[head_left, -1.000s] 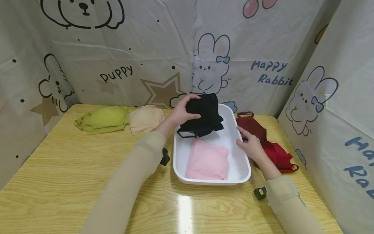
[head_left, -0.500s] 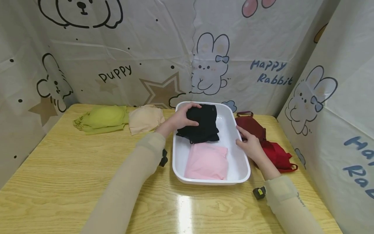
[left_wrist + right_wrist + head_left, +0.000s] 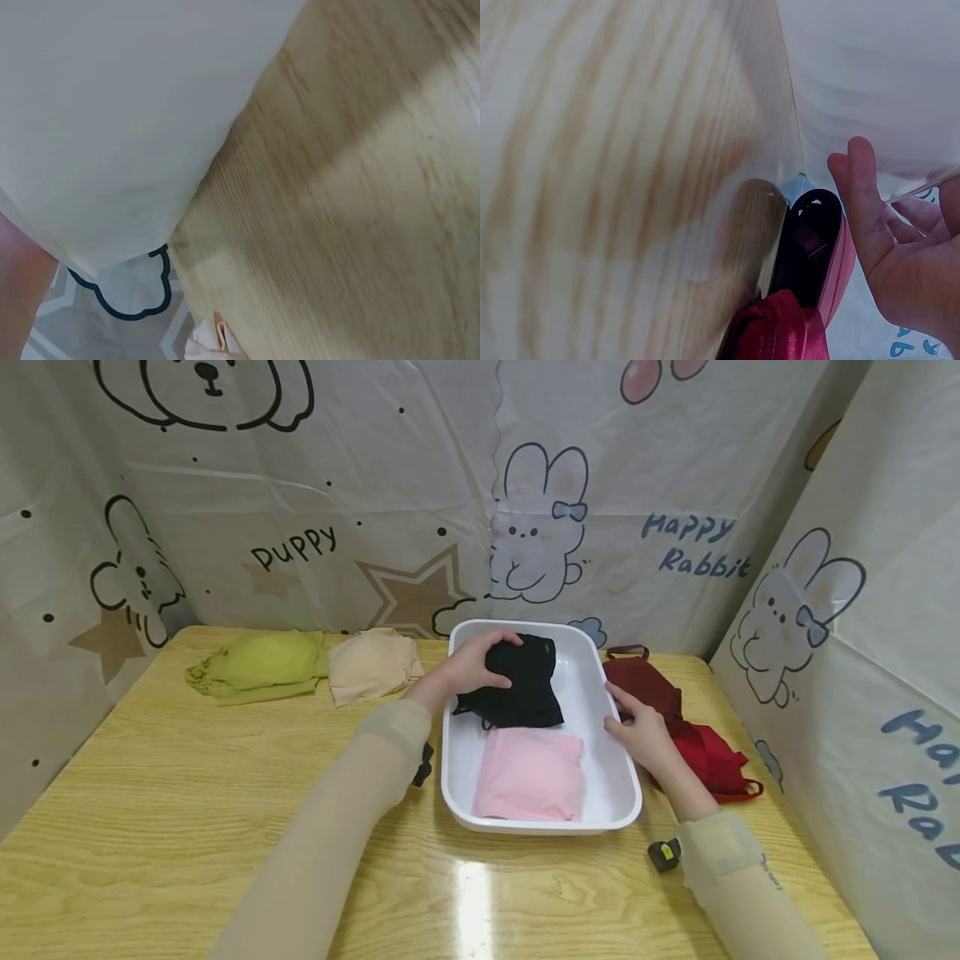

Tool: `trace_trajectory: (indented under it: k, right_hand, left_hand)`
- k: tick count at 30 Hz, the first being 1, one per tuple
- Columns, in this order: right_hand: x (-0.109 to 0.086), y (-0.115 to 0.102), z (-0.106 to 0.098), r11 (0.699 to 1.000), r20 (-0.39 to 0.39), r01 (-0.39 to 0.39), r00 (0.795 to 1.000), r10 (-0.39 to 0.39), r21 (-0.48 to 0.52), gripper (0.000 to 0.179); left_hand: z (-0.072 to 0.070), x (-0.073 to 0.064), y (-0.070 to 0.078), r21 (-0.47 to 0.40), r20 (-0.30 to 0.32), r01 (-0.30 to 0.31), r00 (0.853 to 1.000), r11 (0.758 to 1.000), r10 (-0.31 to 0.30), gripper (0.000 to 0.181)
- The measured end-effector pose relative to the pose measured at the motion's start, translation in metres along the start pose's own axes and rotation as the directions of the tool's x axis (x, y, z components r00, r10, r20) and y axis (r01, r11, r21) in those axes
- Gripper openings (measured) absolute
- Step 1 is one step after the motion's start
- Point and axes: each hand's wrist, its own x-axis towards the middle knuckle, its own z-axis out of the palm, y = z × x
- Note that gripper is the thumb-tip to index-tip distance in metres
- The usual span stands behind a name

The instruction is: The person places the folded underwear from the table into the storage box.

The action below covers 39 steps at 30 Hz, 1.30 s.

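Observation:
In the head view, a white plastic tub [image 3: 600, 781] stands on the table. A folded black bra [image 3: 534, 693] lies in its far half, and a folded pink bra [image 3: 532, 777] in the near half. My left hand [image 3: 476, 667] grips the black bra at its left side, thumb on top; its fingertips are partly hidden. My right hand [image 3: 641, 731] holds the tub's right rim. In the right wrist view, that hand's fingers [image 3: 862, 202] lie along the outer wall. The left wrist view shows mostly the tub's outer wall [image 3: 127, 127].
A dark red bra [image 3: 645, 685] and a bright red bra [image 3: 708, 762] lie close to the tub's right side. Back left are a yellow-green bra [image 3: 273, 664] and a beige bra [image 3: 373, 664]. Printed cloth walls [image 3: 420, 460] enclose the wooden table [image 3: 225, 810].
My left hand has lowered the black bra from above the tub's far end down into it, behind the pink bra. My right hand stays at the rim.

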Motion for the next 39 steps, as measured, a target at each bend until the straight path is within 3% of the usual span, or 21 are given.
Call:
trace_trajectory:
  k: [8,14,19,30,39]
  right_hand:
    - [-0.0009,0.0008,-0.0005,1.0,0.002,-0.005,1.0,0.005,-0.003,0.059]
    - [-0.0012,0.0009,-0.0001,1.0,0.003,-0.009,1.0,0.009,0.001,0.059]
    - [-0.0015,0.0002,0.0009,1.0,-0.002,0.006,1.0,-0.006,-0.005,0.059]
    - [-0.0018,-0.0023,0.0006,1.0,-0.006,-0.004,1.0,0.004,0.003,0.058]
    - [-0.001,-0.0023,0.0011,1.0,-0.016,0.003,1.0,-0.003,-0.005,0.058]
  left_hand:
    - [0.0008,0.0011,-0.0012,0.186,0.027,0.002,1.0,0.983,-0.007,0.06]
    - [0.0022,-0.0027,-0.0006,0.357,-0.023,0.042,0.999,0.933,-0.037,0.063]
    - [0.0034,-0.0033,-0.0018,0.462,-0.033,0.039,0.999,0.886,-0.027,0.067]
    - [0.0051,-0.0022,-0.0045,0.566,0.02,0.073,0.995,0.821,-0.103,0.077]
    - [0.0058,-0.0001,-0.0033,0.601,0.039,0.087,0.99,0.794,-0.139,0.076]
